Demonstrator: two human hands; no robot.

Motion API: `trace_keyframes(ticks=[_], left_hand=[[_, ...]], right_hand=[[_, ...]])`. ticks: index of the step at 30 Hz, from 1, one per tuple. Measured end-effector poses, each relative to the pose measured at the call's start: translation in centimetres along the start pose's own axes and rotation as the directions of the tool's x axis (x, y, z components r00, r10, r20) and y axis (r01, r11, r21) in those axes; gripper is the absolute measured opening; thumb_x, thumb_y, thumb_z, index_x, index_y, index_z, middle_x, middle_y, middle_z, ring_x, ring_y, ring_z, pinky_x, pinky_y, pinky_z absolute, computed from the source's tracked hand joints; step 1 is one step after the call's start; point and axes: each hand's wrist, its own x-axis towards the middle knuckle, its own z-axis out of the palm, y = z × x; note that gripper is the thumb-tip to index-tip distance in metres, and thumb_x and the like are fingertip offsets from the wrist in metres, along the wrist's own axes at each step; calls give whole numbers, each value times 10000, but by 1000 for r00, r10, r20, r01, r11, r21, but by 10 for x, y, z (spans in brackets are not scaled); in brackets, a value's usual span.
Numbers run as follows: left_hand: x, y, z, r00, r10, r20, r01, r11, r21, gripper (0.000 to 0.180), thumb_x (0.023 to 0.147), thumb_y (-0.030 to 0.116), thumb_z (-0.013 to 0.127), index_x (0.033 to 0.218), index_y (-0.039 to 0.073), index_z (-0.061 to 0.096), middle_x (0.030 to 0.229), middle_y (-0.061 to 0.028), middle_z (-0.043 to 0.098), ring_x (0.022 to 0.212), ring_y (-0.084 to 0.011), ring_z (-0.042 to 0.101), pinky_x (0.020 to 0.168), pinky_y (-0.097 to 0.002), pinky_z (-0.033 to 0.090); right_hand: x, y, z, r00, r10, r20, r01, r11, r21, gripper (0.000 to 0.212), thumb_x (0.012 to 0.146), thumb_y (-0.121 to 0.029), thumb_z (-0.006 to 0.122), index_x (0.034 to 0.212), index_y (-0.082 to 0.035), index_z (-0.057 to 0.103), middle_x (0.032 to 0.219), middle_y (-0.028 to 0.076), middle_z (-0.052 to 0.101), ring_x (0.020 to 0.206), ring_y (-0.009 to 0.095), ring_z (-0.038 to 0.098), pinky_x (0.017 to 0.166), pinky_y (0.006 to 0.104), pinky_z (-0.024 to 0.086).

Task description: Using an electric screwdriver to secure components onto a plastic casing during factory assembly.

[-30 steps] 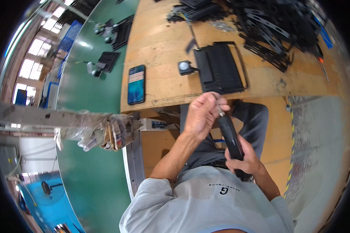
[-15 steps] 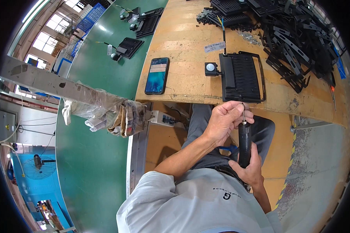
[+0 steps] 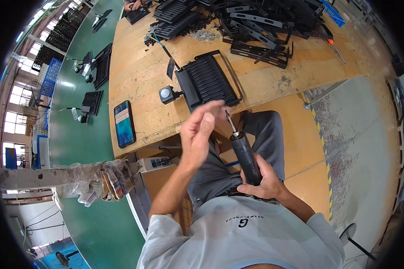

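Observation:
My right hand [image 3: 265,180] is wrapped round the black body of an electric screwdriver [image 3: 245,154], whose bit points up and away from me towards the table edge. A small dark piece, perhaps a screw, shows at the bit's tip. Just left of the tip is my left hand [image 3: 196,136], its thumb apart from the stretched fingers and nothing visible in it; the fingertips are blurred. Beyond it a black finned floodlight [image 3: 208,80] lies on the wooden table, with a bracket along its right side, a square sensor [image 3: 167,94] on its left and a cable at the far end.
A phone [image 3: 124,124] lies on the table's left. Farther back are black brackets [image 3: 260,38] in a heap, small screws [image 3: 204,35] and stacked floodlights [image 3: 177,22]. An orange-handled screwdriver [image 3: 331,42] lies at right. More floodlights rest on the green surface [image 3: 76,139]. Another person's hand [image 3: 132,5] shows at the far edge.
My left hand has let go of the screwdriver bit and moved left of it. The screwdriver now leans to the left at its tip. The whole view has turned and shifted.

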Motion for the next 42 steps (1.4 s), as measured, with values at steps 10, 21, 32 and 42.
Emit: trace_keyframes(ticks=[10,21,32,42], left_hand=[[143,-11,-49,686,-2,728,-714,195,673,501,1056,375,453,1491,127,472,1610,-122,373,1537,-330,249,1249,-541,190],[137,-33,-43,808,64,586,-579,276,767,315,959,290,650,1174,63,682,1336,-156,601,1277,-362,523,1123,-479,370],[129,-40,-28,874,120,471,-484,285,827,355,930,322,673,1170,65,724,1331,-174,642,1308,-384,539,1135,-488,391],[127,-42,-27,887,127,445,-462,274,843,365,933,337,673,1183,78,733,1348,-158,639,1327,-366,532,1139,-492,388]], right_hand=[[-16,7,-20,984,160,-81,-154,985,80,667,775,-200,880,1281,-5,492,798,-5,574,716,80,549,664,264,460],[-8,2,-23,971,236,25,-238,967,90,581,805,-221,867,1196,-27,484,787,11,556,645,88,562,583,261,464],[-1,-1,-14,956,287,64,-294,939,181,562,856,-156,822,1247,-14,443,769,13,527,569,92,568,503,263,469],[9,-3,-12,947,311,78,-319,934,157,609,858,-174,830,1303,-21,443,759,14,531,554,93,568,493,256,469]])
